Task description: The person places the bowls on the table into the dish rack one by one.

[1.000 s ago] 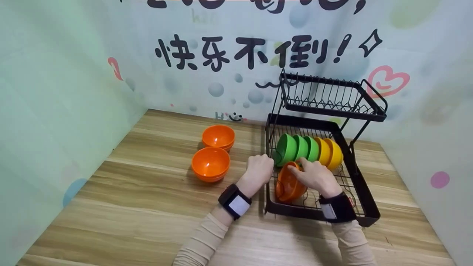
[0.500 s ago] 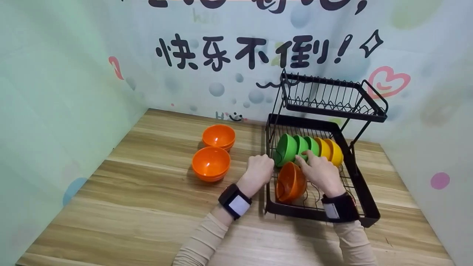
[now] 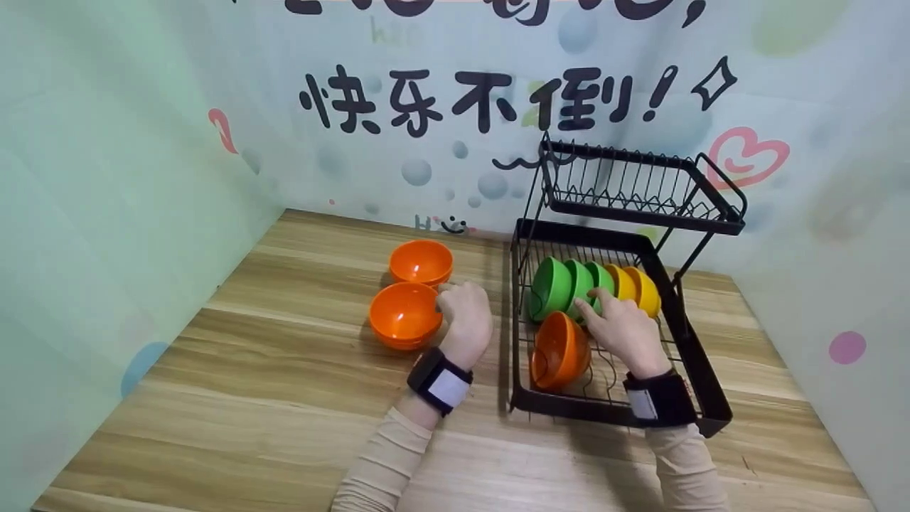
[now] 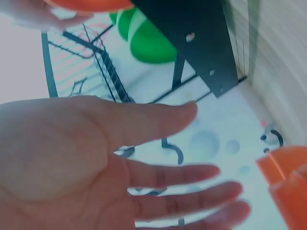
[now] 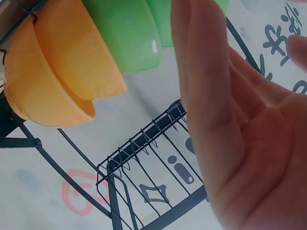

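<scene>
My left hand (image 3: 466, 313) is over the table just right of the nearer stack of orange bowls (image 3: 404, 316). Its fingers are straight with nothing between them in the left wrist view, where part of an orange bowl (image 4: 288, 172) shows at the right edge. Over the lower tier of the black dish rack (image 3: 569, 409), my right hand (image 3: 625, 331) holds nothing, its fingers extended. Left of it an orange bowl (image 3: 558, 352) stands on its side in the rack. Behind the hand is a row of green bowls (image 3: 552, 288) and yellow bowls (image 3: 645, 293), all on edge.
A second stack of orange bowls (image 3: 419, 262) stands behind the nearer one. The rack's upper tier (image 3: 640, 213) rises over the back of the lower tier. A printed cloth wall (image 3: 398, 171) borders the wooden table (image 3: 284, 398) at the back and sides.
My left hand has left the rack's left edge and moved left to the orange stacks. My right hand has drawn slightly right, away from the orange bowl, which stays in the rack.
</scene>
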`<action>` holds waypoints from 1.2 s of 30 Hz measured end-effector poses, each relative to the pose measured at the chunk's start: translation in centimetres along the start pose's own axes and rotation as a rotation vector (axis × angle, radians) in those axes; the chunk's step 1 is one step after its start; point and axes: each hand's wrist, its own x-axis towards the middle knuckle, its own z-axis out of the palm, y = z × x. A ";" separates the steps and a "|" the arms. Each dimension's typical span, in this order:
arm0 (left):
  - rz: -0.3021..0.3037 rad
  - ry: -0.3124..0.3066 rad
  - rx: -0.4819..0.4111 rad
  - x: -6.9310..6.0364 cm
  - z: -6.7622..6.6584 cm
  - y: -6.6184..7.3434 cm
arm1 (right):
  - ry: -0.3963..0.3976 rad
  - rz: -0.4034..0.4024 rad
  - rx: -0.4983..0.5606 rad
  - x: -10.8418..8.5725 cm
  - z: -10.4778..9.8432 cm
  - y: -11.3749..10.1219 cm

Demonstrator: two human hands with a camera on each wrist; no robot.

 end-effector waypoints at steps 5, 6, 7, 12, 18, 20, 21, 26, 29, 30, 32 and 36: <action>-0.072 -0.131 -0.025 0.8 0.0 -1.0 | -0.011 0.005 -0.007 0.0 0.0 0.0; -0.072 -0.167 -0.030 1.0 0.0 -1.2 | -0.015 0.003 -0.008 0.0 0.0 0.1; -0.066 -0.201 -0.031 1.1 0.1 -1.3 | -0.018 0.004 -0.009 0.0 0.0 0.1; -0.059 -0.294 -0.052 1.7 0.7 -1.6 | -0.033 0.007 -0.012 -0.1 -0.1 0.2; -0.046 -0.292 -0.057 1.9 1.0 -1.7 | -0.037 0.012 -0.016 0.0 -0.1 0.1; -0.039 -0.284 -0.062 1.9 1.0 -1.8 | -0.035 0.011 -0.016 0.0 -0.1 0.1; -0.035 -0.286 -0.063 1.9 1.0 -1.8 | -0.036 0.012 -0.014 0.0 -0.1 0.1; -0.034 -0.270 -0.074 2.2 1.0 -1.8 | -0.039 0.011 -0.005 0.0 -0.2 0.1; -0.041 -0.244 -0.086 2.3 1.0 -1.9 | -0.040 0.009 -0.003 0.0 -0.2 0.1; -0.041 -0.234 -0.089 2.3 1.0 -1.9 | -0.040 0.008 -0.004 0.0 -0.2 0.1; -0.039 -0.215 -0.086 2.3 1.0 -1.9 | -0.040 0.010 -0.006 0.0 -0.2 0.1; -0.025 -0.186 -0.058 2.2 0.9 -2.0 | -0.039 0.011 -0.011 -0.1 -0.3 0.1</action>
